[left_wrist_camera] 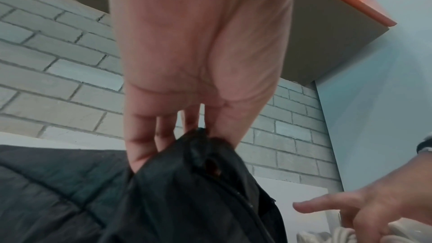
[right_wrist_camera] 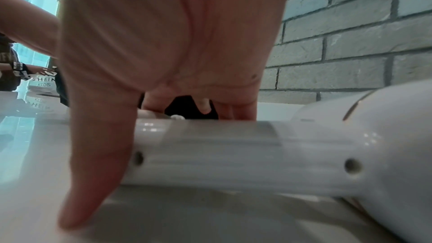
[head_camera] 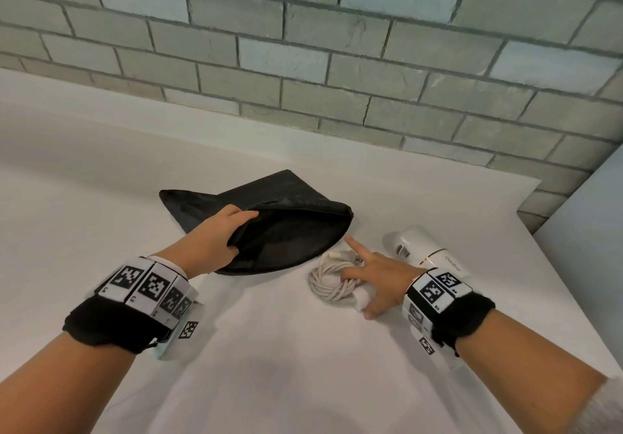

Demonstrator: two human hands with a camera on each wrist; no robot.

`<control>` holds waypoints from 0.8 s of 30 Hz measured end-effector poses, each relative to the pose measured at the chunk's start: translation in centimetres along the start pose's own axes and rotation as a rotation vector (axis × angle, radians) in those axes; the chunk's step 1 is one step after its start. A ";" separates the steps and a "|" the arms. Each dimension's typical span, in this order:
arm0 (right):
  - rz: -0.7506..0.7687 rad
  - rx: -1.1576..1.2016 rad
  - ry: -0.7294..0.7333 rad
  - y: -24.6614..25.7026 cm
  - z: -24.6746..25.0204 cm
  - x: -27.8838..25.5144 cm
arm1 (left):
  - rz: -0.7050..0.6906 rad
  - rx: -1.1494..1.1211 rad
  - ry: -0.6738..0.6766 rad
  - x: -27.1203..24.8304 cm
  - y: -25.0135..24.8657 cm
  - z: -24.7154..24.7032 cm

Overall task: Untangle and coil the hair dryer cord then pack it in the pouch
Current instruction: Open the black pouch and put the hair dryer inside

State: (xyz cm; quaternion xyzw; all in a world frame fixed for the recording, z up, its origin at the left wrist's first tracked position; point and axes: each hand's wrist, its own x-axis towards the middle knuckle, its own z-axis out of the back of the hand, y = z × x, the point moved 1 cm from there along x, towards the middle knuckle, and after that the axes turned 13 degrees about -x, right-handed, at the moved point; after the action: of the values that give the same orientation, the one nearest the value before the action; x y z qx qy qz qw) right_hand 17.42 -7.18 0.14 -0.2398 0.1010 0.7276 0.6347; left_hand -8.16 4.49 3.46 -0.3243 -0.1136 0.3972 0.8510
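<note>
Item: pouch, black fabric, lying on the white counter with its mouth facing right. My left hand grips the near lip, fingers tucked inside and thumb outside, lifting it so the mouth gapes.

Item: hair dryer, white, on its side on the counter to the right of the pouch. Its handle runs beneath my right hand.

Item: cord, off-white, wound in a loose coil between the pouch and the dryer body, plug end toward the pouch mouth.

My right hand is spread over the coil and handle, fingers apart, index pointing at the pouch, thumb tip on the counter; nothing clasped.

Backdrop: grey brick wall.
</note>
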 end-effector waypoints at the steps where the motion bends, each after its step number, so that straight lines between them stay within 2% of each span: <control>1: 0.015 -0.008 0.006 0.0 0.1 0.2 | -0.001 0.001 0.006 0.0 -0.1 -0.1; 4: 0.025 0.020 0.029 -0.2 0.3 0.6 | -0.004 0.002 0.013 -0.1 -0.2 -0.2; 9: 0.029 0.152 -0.065 -0.1 -0.2 0.4 | -0.025 -0.020 -0.014 -0.2 0.1 0.0; 13: 0.003 0.104 -0.086 0.0 -0.4 0.3 | -0.057 -0.049 -0.026 -0.4 0.1 -0.1; 17: -0.060 -0.065 -0.091 0.2 -0.4 0.0 | -0.093 -0.057 -0.028 -0.5 0.0 -0.2; 20: -0.061 0.093 -0.045 0.3 -0.5 -0.2 | -0.112 -0.053 -0.018 -0.5 0.0 -0.2; 24: -0.063 0.063 -0.039 0.4 -0.4 -0.3 | -0.127 -0.057 -0.015 -0.6 0.2 0.0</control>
State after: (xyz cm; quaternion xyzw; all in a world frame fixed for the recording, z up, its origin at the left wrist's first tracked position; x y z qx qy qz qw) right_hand 17.09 -7.72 -0.10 -0.2088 0.1040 0.7083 0.6662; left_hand -8.63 4.15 3.34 -0.3376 -0.1516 0.3415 0.8640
